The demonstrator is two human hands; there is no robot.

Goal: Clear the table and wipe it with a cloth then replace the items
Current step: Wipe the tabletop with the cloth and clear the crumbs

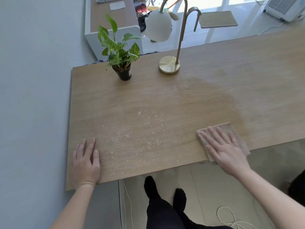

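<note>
No readable text anywhere. Small white label on the black plant pot (124, 73), upper centre-left of the frame, print too tiny to make out. Grey card (117, 5) on the far cabinet, top of frame, looks blank.

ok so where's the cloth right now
In the head view the cloth lies flat under the right hand at the table's near edge, right of the scattered crumbs.

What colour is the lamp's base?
Brushed gold lamp base, clearest in the head view.
</note>
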